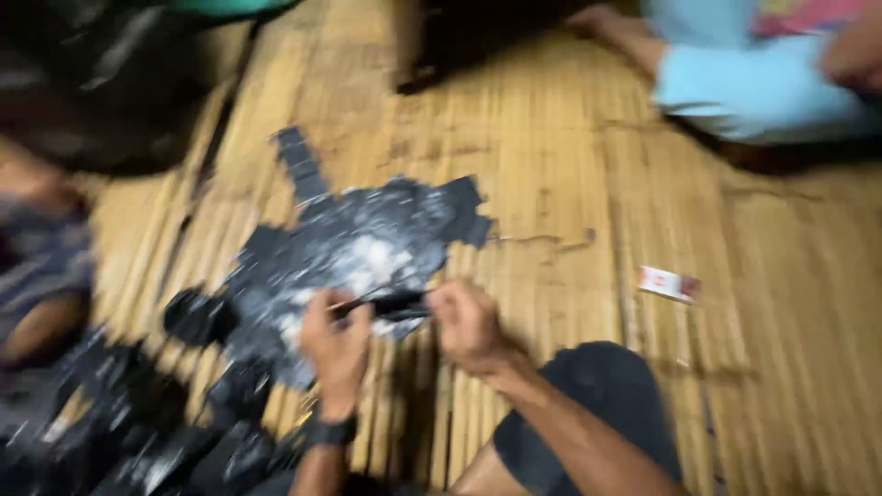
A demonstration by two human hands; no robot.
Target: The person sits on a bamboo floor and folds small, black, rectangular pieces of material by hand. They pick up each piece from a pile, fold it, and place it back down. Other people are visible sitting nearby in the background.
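Note:
The picture is blurred by motion. My left hand point(336, 342) and my right hand point(467, 323) are close together above a bamboo-slat floor point(570, 202). Between them they pinch a short, thin black strip point(393, 304), each hand on one end. Just beyond the hands lies a flat, ragged black sheet point(354, 243) dusted with white powder, with strip-like tabs sticking out of its edges. A dark band circles my left wrist. My knee in dark shorts point(593, 413) is at the lower right.
More black pieces point(138, 422) are piled at the lower left. A small red-and-white packet point(669, 284) lies on the floor to the right. Another person in light blue clothing point(744, 83) sits at the top right; someone else's limb point(41, 321) is at the left edge.

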